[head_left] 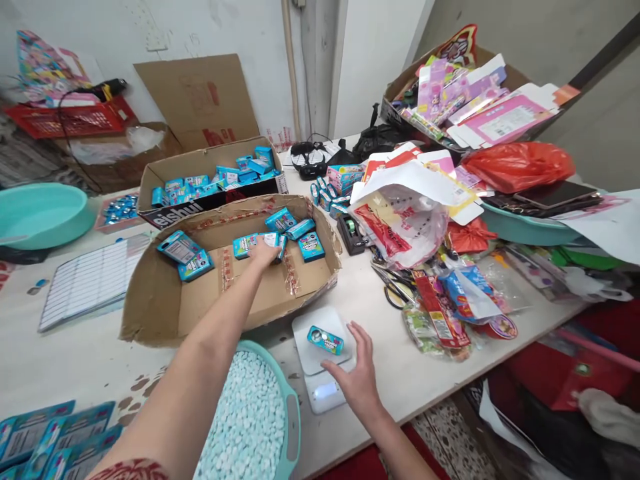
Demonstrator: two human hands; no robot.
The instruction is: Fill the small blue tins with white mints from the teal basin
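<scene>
My left hand (264, 253) reaches into the front cardboard box (200, 313), its fingers closed on a small blue candy box (271, 240) among several others like it. Part of that grip is hidden behind the hand. On the white scale (306, 333) lies a small blue candy tin (325, 340) with a round clear window, and the scale's display glows. My right hand (356, 373) is at the scale's right side, thumb and fingers spread around the tin without gripping it. Below my left forearm stands a turquoise basin (293, 417) full of pale blue candies (245, 413).
Behind is a second carton (160, 217) with many blue candy boxes. Flat blue packs (55, 440) lie at the lower left, beside a gridded sheet (93, 277). Scissors (395, 287), a tape dispenser (351, 233) and piled wrappers (445, 313) crowd the right side.
</scene>
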